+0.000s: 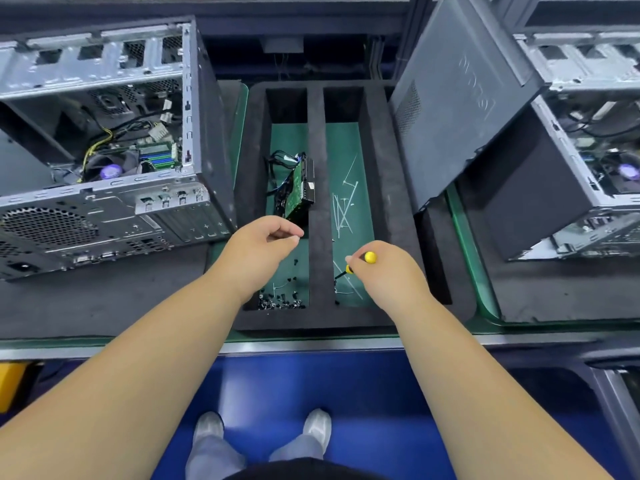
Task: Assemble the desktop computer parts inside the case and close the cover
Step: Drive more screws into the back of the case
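Head view of the desk. Both bare forearms reach forward over a black foam tray with two long compartments. The left hand hovers above the left compartment, fingers loosely curled with thumb and forefinger close together; whether they pinch anything cannot be told. The right hand grips a yellow-handled screwdriver, its dark shaft angled down-left into the right compartment among white cable ties. A hard drive with attached cables leans against the central divider in the left compartment, beyond the left hand; loose screws lie at that compartment's near end. An open computer case lies left of the tray; a grey side cover leans on a second case at right.
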Available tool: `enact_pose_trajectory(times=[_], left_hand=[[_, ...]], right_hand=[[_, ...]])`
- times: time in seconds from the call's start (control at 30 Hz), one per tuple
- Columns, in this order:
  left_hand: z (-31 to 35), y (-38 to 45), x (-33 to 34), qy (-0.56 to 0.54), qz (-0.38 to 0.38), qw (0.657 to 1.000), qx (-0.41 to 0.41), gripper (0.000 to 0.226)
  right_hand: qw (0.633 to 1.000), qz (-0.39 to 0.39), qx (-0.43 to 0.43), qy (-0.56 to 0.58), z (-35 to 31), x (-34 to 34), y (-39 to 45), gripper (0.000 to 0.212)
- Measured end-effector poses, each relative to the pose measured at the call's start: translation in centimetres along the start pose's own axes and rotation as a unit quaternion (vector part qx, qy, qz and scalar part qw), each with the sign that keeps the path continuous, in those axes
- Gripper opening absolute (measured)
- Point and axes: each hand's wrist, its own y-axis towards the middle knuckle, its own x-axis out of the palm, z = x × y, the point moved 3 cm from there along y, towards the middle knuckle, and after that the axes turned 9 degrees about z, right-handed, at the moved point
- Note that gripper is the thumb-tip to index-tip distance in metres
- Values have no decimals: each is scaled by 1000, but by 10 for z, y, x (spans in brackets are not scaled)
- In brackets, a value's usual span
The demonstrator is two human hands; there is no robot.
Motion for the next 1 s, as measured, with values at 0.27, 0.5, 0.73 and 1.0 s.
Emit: enact_pose_trajectory(times=[0.27, 0.5, 0.73, 1.0], left_hand=[[1, 2, -1, 3, -3, 1000, -10, 14], [3, 3, -2, -35, -5, 999, -20, 18], [23, -2, 3, -94, -29, 993, -61, 23], [55, -15, 11, -322, -101, 921, -193, 19]], right_hand=[[1000, -20, -9, -22, 1, 6, 3, 25], [998, 53, 0, 44, -8, -28, 2, 24], [964, 142, 10, 227, -30, -90, -12, 22], [931, 147, -14, 334, -58, -125, -35, 15]])
